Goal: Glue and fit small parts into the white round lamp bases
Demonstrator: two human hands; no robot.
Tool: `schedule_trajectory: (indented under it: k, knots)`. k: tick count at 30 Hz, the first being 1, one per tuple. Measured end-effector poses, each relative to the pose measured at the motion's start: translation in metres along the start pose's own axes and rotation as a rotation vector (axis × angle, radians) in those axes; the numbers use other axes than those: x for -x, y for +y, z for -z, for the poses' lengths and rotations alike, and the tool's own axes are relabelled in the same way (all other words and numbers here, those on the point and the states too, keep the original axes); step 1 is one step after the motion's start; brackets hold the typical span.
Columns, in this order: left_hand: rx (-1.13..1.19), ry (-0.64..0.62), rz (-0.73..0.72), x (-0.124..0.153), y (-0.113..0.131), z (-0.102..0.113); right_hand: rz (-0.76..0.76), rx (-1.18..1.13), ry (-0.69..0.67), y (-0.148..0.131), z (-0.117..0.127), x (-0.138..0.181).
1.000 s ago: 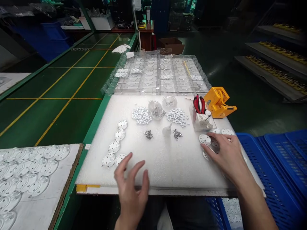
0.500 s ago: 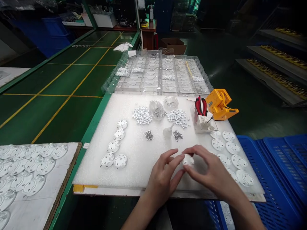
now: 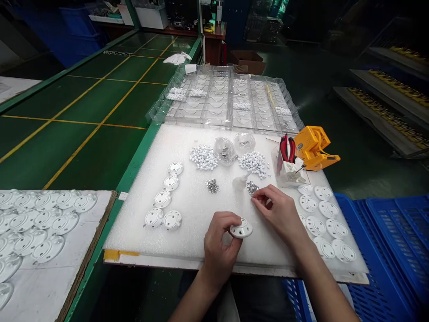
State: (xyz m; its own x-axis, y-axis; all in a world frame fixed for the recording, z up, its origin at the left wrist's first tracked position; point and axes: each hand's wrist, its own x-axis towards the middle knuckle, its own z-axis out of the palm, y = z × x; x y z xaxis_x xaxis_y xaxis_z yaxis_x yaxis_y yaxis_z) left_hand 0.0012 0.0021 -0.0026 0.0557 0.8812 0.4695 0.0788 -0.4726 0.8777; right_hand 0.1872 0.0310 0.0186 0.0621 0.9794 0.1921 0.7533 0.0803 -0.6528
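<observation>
My left hand point(image 3: 223, 246) grips a round white plastic part point(image 3: 241, 229) with small dark holes, held tilted above the white foam sheet point(image 3: 197, 241). To its right, my right hand point(image 3: 276, 210) has thumb and forefinger pinched at the edge of a small pile of metal pieces point(image 3: 252, 188); whatever lies between the fingertips is too small to name. A small translucent bottle point(image 3: 240, 183) with a thin nozzle stands just left of that pile. Another pile of metal pieces point(image 3: 212, 186) lies farther left. Behind them sit two heaps of small white pieces point(image 3: 203, 157).
Round white parts lie in groups on the foam's left point(image 3: 162, 199) and right point(image 3: 328, 209). A clear box with red-handled pliers point(image 3: 287, 150) stands by a yellow tape dispenser point(image 3: 315, 147). Clear compartment trays point(image 3: 217, 100) lie behind. Blue crates point(image 3: 395, 250) are at right.
My right hand has let go of the white part and moved forward to the right-hand metal pile. My left hand keeps the part, now lower and more to the left.
</observation>
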Motion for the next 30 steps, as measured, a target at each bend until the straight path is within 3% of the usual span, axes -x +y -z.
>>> schedule_trajectory:
  k: [4, 12, 21, 30]
  knots:
    - [0.045, 0.032, 0.079, 0.000, -0.001, 0.000, 0.021, 0.100, -0.006, -0.001, -0.006, -0.001]
    - [0.074, 0.014, 0.073, 0.002, -0.001, 0.000, 0.035, 0.228, -0.001, -0.003, -0.005, -0.001]
    - [0.084, -0.030, 0.043, 0.001, -0.003, 0.000, 0.032, 0.263, -0.256, 0.004, 0.028, 0.028]
    - [0.096, -0.036, 0.072, 0.001, -0.003, 0.001, 0.041, 0.168, -0.188, -0.001, 0.028, 0.028]
